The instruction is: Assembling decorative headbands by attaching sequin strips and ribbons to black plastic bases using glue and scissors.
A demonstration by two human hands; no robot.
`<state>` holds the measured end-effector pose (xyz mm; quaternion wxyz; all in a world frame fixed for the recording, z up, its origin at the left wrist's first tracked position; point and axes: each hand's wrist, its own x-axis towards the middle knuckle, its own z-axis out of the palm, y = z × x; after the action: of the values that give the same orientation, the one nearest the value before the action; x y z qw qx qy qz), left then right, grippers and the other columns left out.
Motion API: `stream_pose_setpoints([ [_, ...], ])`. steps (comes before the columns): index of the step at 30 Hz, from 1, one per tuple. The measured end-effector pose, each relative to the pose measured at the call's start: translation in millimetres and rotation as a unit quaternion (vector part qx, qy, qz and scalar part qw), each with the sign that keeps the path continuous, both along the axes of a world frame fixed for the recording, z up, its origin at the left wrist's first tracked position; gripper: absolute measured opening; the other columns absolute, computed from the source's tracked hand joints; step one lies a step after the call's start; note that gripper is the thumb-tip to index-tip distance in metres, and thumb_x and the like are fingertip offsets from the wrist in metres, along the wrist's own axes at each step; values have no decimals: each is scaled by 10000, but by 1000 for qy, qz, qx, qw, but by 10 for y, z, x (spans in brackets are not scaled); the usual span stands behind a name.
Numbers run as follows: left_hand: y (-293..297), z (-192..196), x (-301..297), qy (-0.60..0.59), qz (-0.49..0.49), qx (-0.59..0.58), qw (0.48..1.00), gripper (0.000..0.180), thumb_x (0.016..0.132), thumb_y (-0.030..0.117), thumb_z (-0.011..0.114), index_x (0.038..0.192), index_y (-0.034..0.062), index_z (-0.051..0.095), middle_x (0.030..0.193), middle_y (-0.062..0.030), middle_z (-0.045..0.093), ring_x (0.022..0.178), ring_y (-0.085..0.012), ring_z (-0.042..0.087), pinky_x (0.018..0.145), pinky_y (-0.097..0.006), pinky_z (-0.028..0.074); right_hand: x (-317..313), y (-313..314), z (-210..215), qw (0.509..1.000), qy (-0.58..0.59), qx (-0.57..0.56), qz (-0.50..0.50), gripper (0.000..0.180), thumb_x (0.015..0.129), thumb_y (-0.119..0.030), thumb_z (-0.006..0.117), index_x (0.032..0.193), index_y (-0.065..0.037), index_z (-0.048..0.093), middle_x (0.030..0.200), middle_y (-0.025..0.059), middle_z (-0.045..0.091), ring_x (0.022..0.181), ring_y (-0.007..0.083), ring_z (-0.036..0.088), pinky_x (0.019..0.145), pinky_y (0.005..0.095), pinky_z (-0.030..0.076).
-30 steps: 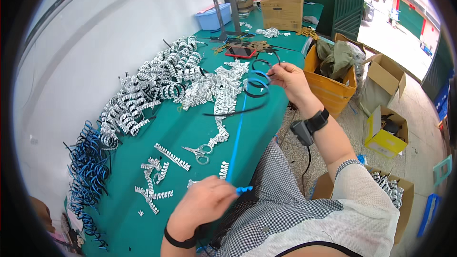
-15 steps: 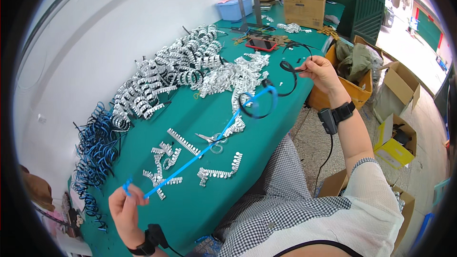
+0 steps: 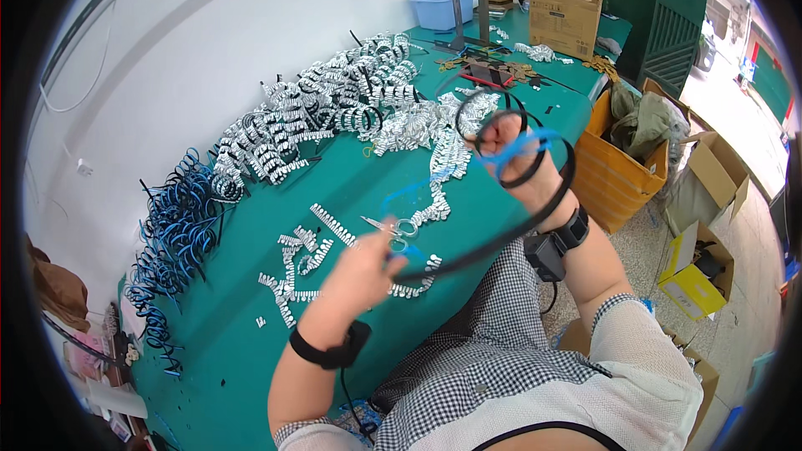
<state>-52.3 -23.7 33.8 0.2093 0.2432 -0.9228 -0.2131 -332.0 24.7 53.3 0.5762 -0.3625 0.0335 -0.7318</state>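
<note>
A long strip, black on one side and bright blue on the other, hangs in loose loops above the table; its black stretch (image 3: 493, 249) is blurred by motion. My right hand (image 3: 516, 157) is closed around the strip, with several loops curling about its fingers. Lower and to the left, my left hand (image 3: 361, 271) pinches the strip near its end, the fingertips partly smeared. Just beyond that hand, scissors (image 3: 405, 232) with clear handles lie on the table. Short white scalloped strips (image 3: 332, 224) are scattered around them.
White-and-black coiled strips (image 3: 284, 134) are heaped along the wall, with blue-and-black coils (image 3: 171, 242) at the left on the green table (image 3: 251, 259). A phone with a red edge (image 3: 489, 77), a cardboard box (image 3: 564, 21) and a blue bin (image 3: 434, 11) sit farther back. Open boxes (image 3: 697, 271) stand on the floor at right.
My left hand has moved right and away from me, toward the scissors. My right hand has come slightly left and nearer. The strip, stretched taut before, now hangs in slack loops.
</note>
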Motion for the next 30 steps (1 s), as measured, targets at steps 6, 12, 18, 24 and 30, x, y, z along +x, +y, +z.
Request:
stream_pose_setpoints([
  [6,-678,411,665,373,217,-13,902,444,809,28,556,1242,28,460,650,-3,491,555,-58,411,510,-214,377,-504,394,160,887,369,123,-249,134,811,-110,607,884,0,584,815,94,617,767,185,609,668,290,513],
  [12,20,675,1084,139,281,-441,841,352,804,-54,525,1142,35,565,665,-46,433,576,-156,415,511,-265,354,-845,276,273,865,276,213,-362,174,832,-149,597,899,10,579,860,95,618,792,173,607,716,281,501],
  [18,97,525,1435,97,379,-399,829,383,810,-64,509,1176,43,536,660,-53,394,554,-174,389,494,-301,343,-814,65,264,911,215,116,-334,150,841,-144,589,892,-2,594,839,90,622,771,166,611,710,284,511],
  [24,26,385,1742,68,416,-410,809,360,824,-40,501,1169,54,541,649,-64,389,574,-194,411,512,-333,348,-996,81,169,887,224,148,-376,137,834,-139,598,868,-7,603,824,81,622,759,162,611,691,286,524],
  [30,-51,195,2099,-49,428,-429,794,393,797,-43,511,1172,71,544,670,-64,390,619,-215,427,547,-345,366,-1289,96,66,877,237,176,-379,141,833,-148,601,856,-9,600,817,80,618,760,164,610,690,286,525],
])
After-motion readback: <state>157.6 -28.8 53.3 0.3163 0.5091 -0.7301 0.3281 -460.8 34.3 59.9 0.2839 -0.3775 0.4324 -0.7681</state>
